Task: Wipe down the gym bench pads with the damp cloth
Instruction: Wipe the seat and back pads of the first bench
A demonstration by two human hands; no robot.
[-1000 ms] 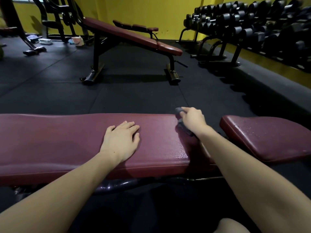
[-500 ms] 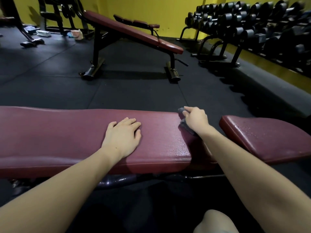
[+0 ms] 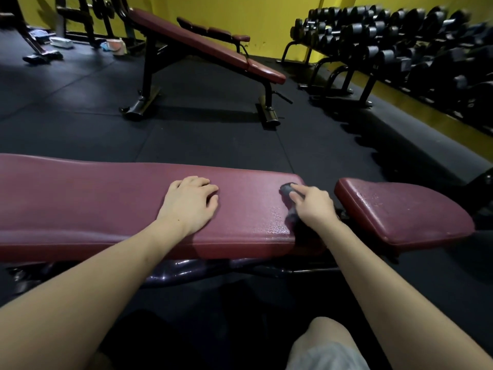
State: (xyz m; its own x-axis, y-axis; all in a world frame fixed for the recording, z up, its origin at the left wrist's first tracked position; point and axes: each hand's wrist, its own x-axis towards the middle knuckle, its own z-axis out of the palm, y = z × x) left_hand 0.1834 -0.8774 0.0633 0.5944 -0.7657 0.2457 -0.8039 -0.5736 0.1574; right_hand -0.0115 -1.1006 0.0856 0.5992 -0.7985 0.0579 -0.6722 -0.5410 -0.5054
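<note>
damp cloth (image 3: pixel 286 190), dark grey and bunched small, lies on the long maroon bench pad (image 3: pixel 93 198) at its right end, near the far corner, under the right hand (image 3: pixel 312 204). the right arm reaches forward from the lower right, wrist low, the hand tipped palm down over the cloth; its fingers (image 3: pixel 296 194) curl onto the cloth and press it into the pad, so this grip is closed round the cloth, with a dark bit of it showing past the fingertips and a paler blurred bit at the heel of the hand. the left hand (image 3: pixel 190 202) rests flat on the middle of the same pad, palm down, fingers loosely spread and a little bent, holding nothing; its forearm comes in from the lower left. the pad surface near the cloth glistens with small wet beads. just right of a narrow gap sits the shorter seat pad (image 3: pixel 405 209), also maroon and beaded wet, apart from both hands. a dark metal frame (image 3: pixel 186 271) runs beneath the long pad. a bare knee (image 3: pixel 328 332) shows at the bottom edge. farther off on the black rubber floor (image 3: pixel 213 145) stands an inclined bench (image 3: pixel 208 46), and along the right wall a rack of dumbbells (image 3: pixel 400 36) against yellow paint
</note>
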